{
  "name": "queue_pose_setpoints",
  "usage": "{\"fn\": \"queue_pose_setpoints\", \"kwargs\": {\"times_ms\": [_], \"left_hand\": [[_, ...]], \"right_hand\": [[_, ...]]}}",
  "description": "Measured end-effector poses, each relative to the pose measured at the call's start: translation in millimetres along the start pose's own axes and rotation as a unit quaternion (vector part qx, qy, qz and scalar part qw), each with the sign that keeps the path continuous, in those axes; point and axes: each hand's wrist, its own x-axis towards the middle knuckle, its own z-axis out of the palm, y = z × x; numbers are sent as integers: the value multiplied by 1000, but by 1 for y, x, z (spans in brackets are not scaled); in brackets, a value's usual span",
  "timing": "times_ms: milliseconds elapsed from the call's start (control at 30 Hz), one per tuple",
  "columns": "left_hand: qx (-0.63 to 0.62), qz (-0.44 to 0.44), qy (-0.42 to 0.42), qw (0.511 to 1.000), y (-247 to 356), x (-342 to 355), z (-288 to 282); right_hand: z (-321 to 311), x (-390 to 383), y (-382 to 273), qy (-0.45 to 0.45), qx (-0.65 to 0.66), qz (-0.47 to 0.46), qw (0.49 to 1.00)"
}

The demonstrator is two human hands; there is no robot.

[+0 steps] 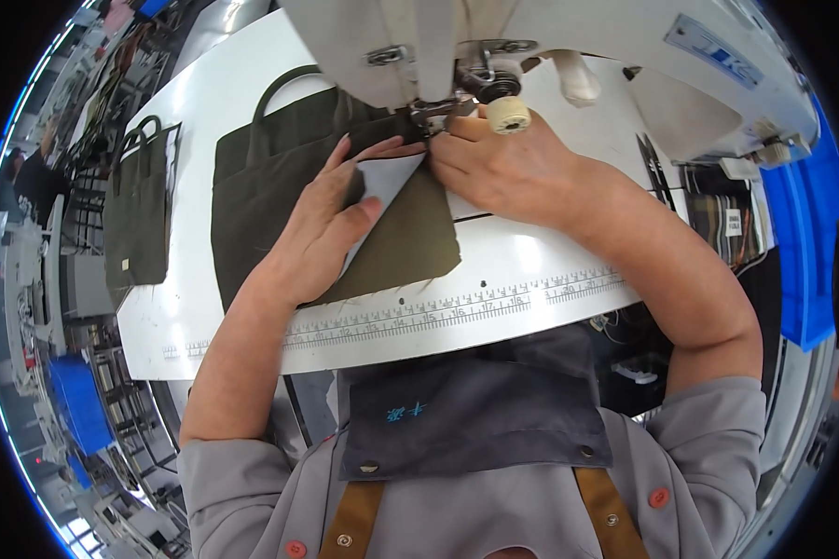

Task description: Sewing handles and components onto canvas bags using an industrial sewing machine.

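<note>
A dark olive-green fabric bag [275, 172] with loop handles lies under the head of a white sewing machine [382, 28]. One corner of its cloth is turned back, showing a light grey underside [387, 182]. My left hand [317, 228] rests on the bag, fingers spread, with the thumb on the grey layer. Close to the presser foot [429, 116], my right hand [508, 168] has its fingers bent together on the cloth's edge. Its fingertips are partly hidden by the machine. An olive panel [415, 238] with a frayed lower edge spreads below the fold.
Another dark green bag [140, 210] lies at the table's left. A printed ruler scale [401, 321] runs along the white table's [522, 242] front edge. To the right are dark tweezers or snips [657, 172], striped folded fabric [727, 210] and a blue bin [806, 252].
</note>
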Motion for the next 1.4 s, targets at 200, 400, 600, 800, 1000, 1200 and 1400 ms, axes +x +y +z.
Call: {"fn": "queue_pose_setpoints", "kwargs": {"times_ms": [200, 400, 600, 800, 1000, 1200, 1400], "left_hand": [[80, -8, 0, 997, 3, -1, 2], [253, 35, -32, 966, 8, -4, 3], [387, 64, -50, 918, 26, 1, 7], [308, 77, -1, 948, 12, -9, 23], [317, 73, -13, 946, 9, -12, 23], [340, 135, 0, 931, 12, -14, 18], [331, 95, -39, 938, 36, -22, 18]], "right_hand": [[-6, -10, 2, -41, 15, 16, 999], [-13, -11, 7, -74, 51, 69, 994], [-10, -13, 8, -51, 51, 89, 993], [-7, -15, 12, -22, 90, 110, 990], [-11, -12, 2, -33, 161, 140, 976], [-10, -10, 5, -33, 195, 142, 970], [-6, -13, 8, -38, 183, 139, 973]]}}
